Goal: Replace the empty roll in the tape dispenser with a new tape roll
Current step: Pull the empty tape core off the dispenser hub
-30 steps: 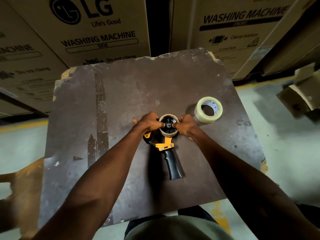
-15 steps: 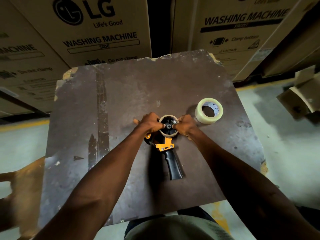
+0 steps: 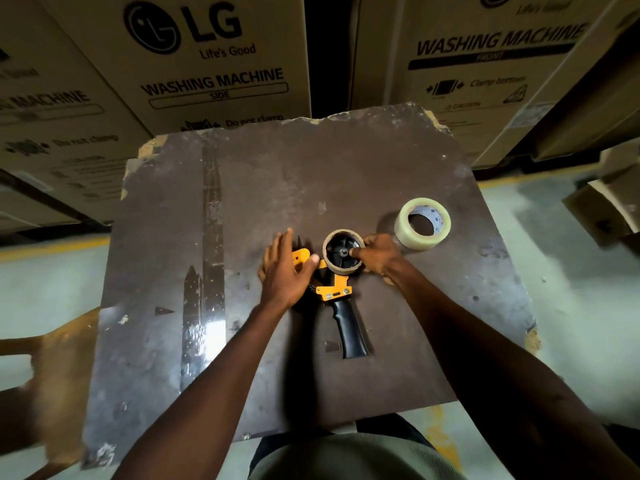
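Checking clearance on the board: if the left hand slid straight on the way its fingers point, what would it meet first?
The left hand points away from the person, over the dispenser's yellow plate. Beyond its fingers only bare board shows, then the LG carton behind its far edge; height is unclear.

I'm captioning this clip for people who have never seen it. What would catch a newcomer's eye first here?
Probably the yellow tape dispenser lying mid-board, its empty roll still on the hub, pinched by the right hand. The left hand hovers open over the dispenser's left end. A new tape roll sits just right of them on the worn brown board, with large washing machine boxes stacked behind.
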Motion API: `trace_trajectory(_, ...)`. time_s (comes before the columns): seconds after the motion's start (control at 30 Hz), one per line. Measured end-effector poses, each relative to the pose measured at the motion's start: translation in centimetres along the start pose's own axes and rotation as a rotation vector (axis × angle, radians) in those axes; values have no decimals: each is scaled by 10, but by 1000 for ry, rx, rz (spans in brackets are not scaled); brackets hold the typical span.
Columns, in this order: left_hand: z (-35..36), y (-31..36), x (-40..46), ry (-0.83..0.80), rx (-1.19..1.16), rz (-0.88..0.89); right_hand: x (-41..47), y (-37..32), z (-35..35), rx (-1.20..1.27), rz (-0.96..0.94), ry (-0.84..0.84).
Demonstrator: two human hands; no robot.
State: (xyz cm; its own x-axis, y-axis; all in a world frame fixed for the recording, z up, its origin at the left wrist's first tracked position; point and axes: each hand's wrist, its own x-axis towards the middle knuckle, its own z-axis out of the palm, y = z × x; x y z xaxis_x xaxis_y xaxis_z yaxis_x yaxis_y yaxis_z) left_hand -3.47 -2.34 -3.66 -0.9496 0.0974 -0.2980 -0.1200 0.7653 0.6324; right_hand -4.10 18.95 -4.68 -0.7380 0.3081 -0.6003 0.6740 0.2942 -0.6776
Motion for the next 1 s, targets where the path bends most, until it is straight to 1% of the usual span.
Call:
trace_trajectory(0.1,13,-5,-15,-45,-1,40,-4,-3,-1,52,7,-24)
trace_trajectory(0.2,19,-7,-22,-82,47,90,-7,-6,-3,143,29,-83)
trace_trajectory(0.27,19,-8,-22,-97,53,95,-9,-7,-3,176,40,-105)
trace_trajectory(0.4,18,-5,-22,-126,82,96,-5,-4,0,165,29,-125)
trace_trajectory(0.6,22,-8,-20,-110,134,105,-5,-3,2,125,55,-103)
trace_trajectory(0.77,23,-8,-21,-96,143,113,-8,-7,3,234,117,-142)
trace_trajectory(1.0,23,-9,-20,-89,165,130,-12,-6,2,303,118,-177)
